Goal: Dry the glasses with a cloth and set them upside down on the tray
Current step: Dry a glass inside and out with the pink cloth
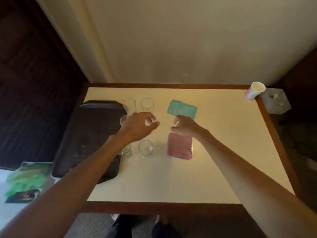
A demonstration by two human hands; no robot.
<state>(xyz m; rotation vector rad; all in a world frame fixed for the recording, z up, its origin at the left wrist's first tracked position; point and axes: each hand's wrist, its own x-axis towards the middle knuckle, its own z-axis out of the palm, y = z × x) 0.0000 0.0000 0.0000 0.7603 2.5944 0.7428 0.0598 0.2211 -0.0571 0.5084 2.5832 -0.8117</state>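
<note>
Several clear glasses stand upright on the cream table (pixel 214 152) beside a dark tray (pixel 82 134) at the left. Two are at the back (pixel 130 104) (pixel 147 103), one near the front (pixel 145 147), and others are partly hidden under my left arm. My left hand (pixel 139 125) hovers over the middle glasses with its fingers spread and curled, holding nothing. My right hand (pixel 184 126) is open between a folded green cloth (pixel 182 109) and a folded pink cloth (pixel 179 148), just touching neither clearly.
A paper cup (pixel 255 91) stands on the table's far right corner. A green bag (pixel 27 179) lies on the floor at the left. A wall runs close behind the table, which has a brown wooden border.
</note>
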